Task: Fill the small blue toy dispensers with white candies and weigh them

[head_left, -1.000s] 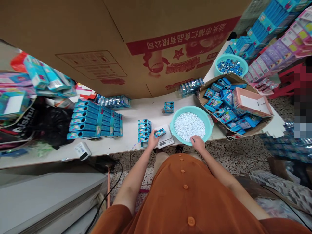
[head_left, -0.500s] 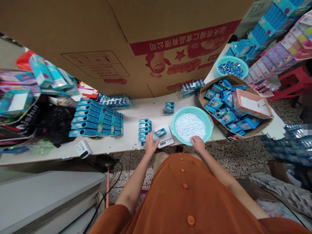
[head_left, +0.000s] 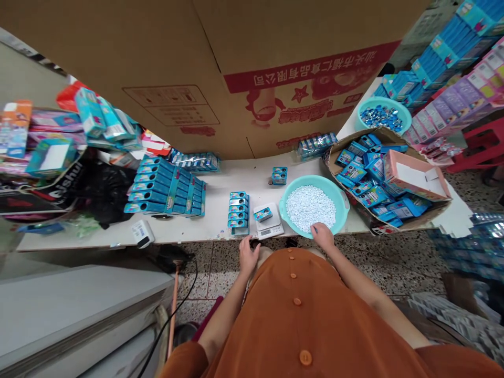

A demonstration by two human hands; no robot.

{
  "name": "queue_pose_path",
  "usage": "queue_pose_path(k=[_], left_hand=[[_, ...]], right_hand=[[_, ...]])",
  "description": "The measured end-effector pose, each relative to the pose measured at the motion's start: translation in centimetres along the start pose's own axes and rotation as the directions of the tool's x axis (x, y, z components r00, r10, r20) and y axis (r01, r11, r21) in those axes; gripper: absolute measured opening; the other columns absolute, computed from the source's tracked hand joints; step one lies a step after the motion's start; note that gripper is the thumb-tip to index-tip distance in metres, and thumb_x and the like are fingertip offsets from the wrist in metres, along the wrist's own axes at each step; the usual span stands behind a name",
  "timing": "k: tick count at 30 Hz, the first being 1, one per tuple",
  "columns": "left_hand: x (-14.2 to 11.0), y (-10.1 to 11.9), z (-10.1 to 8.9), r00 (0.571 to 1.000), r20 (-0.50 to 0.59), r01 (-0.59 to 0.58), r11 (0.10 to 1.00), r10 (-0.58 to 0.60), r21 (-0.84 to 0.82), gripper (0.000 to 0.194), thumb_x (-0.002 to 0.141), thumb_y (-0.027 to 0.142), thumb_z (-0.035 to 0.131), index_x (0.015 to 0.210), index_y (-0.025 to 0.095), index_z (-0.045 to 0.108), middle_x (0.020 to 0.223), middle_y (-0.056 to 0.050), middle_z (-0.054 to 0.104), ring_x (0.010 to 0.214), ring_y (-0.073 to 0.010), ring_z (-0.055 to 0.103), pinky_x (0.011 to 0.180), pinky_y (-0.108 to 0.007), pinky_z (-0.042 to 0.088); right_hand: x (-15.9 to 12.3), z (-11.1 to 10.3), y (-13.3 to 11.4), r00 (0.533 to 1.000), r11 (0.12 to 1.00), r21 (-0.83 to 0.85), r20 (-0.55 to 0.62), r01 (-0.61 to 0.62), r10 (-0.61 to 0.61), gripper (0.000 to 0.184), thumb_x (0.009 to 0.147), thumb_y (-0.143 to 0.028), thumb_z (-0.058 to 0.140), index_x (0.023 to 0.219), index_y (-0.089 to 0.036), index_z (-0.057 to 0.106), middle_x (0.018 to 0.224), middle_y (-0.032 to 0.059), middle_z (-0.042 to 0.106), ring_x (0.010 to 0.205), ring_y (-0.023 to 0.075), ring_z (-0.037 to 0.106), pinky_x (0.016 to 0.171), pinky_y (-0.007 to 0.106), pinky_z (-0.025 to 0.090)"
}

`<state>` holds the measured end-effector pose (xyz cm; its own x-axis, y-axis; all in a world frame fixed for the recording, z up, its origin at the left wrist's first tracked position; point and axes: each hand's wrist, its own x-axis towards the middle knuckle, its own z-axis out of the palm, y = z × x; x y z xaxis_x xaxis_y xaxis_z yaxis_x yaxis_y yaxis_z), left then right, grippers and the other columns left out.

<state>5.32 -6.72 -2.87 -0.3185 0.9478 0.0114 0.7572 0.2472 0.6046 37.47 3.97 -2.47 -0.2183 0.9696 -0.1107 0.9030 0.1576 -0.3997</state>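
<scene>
Head view: blue box (head_left: 263,214) on scale (head_left: 268,227), long axis along bench (head_left: 218,194) edge, beyond nearer left hand (head_left: 248,257), fingers parted, empty; right hand (head_left: 324,238), grip unclear.

The large carton (head_left: 228,68) reads "汕头市福仁食品有限公司" (upside down), the black box (head_left: 39,197) partly "eishu".

Blue box (head_left: 263,214) on white scale (head_left: 276,230); left grip (head_left: 249,256) at near edge of counter (head_left: 218,191); right grip (head_left: 324,236) at near rim of turquoise basin (head_left: 315,180), white pellets (head_left: 309,205) inside.
</scene>
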Motion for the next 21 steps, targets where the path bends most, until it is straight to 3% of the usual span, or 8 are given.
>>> queue_pose_path(k=[4,6,9,14,17,21], left_hand=[[4.7,2.4,-0.8,0.995,-0.099,-0.023,0.998,0.028,0.052,0.063,0.078,0.037,0.058,0.132,0.015,0.034,0.13,-0.017,0.043,0.125,-0.0304,0.036,0.105,-0.048,0.031],[7.8,3.6,-1.0,0.993,-0.089,-0.07,0.995,0.076,0.071,0.074,0.073,0.037,0.063,0.135,0.014,0.029,0.137,-0.018,0.037,0.13,-0.0315,0.03,0.108,-0.049,0.026],[11.4,4.3,-0.9,0.989,0.035,-0.143,0.985,0.141,0.091,0.074,0.066,0.03,0.071,0.13,0.017,0.036,0.136,-0.017,0.039,0.13,-0.033,0.031,0.107,-0.05,0.028],[13.4,4.0,-0.2,0.931,0.346,-0.17,0.977,0.116,0.13,0.035,0.071,0.027,0.066,0.103,0.018,0.055,0.1,-0.012,0.062,0.098,-0.0279,0.058,0.085,-0.041,0.046],[13.0,5.3,-1.0,0.956,0.278,-0.114,0.991,0.089,0.076,0.034,0.072,0.034,0.065,0.101,0.018,0.056,0.096,-0.009,0.063,0.09,-0.0255,0.06,0.079,-0.037,0.047],[12.1,10.6,-4.0,0.984,0.048,-0.17,0.983,0.173,-0.069,0.043,0.072,0.042,0.066,0.107,0.02,0.054,0.1,-0.007,0.062,0.09,-0.0227,0.059,0.08,-0.035,0.047]], right_hand=[[0.0,-0.2,-0.2,1.0,1.0,-0.011,0.024,-0.005,0.005,0.028,0.088,-0.026,0.037,0.078,-0.018,0.062,0.083,0.0066,0.064,0.084,0.0172,0.052,0.074,0.026,0.033],[0.0,-0.3,-0.3,0.999,1.0,-0.017,0.032,-0.007,0.007,0.029,0.089,-0.026,0.036,0.077,-0.018,0.061,0.082,0.0063,0.063,0.084,0.0171,0.052,0.074,0.026,0.033],[0.0,-0.3,-0.4,1.0,1.0,-0.026,0.029,-0.01,0.011,0.028,0.088,-0.025,0.036,0.077,-0.019,0.061,0.083,0.0059,0.063,0.085,0.0169,0.052,0.074,0.025,0.033],[-0.1,-0.3,-0.6,0.999,0.999,-0.033,0.036,-0.028,0.029,0.027,0.089,-0.027,0.038,0.078,-0.019,0.061,0.083,0.0057,0.063,0.085,0.0169,0.052,0.074,0.025,0.032],[-0.1,-0.3,-0.8,0.998,0.998,-0.03,0.044,-0.05,0.052,0.027,0.09,-0.028,0.038,0.08,-0.019,0.062,0.085,0.0058,0.063,0.086,0.0167,0.052,0.073,0.025,0.033],[-0.1,0.0,-0.8,0.997,0.997,-0.029,0.038,-0.069,0.07,0.026,0.09,-0.028,0.039,0.082,-0.018,0.062,0.087,0.0062,0.064,0.086,0.0167,0.053,0.073,0.025,0.033]])
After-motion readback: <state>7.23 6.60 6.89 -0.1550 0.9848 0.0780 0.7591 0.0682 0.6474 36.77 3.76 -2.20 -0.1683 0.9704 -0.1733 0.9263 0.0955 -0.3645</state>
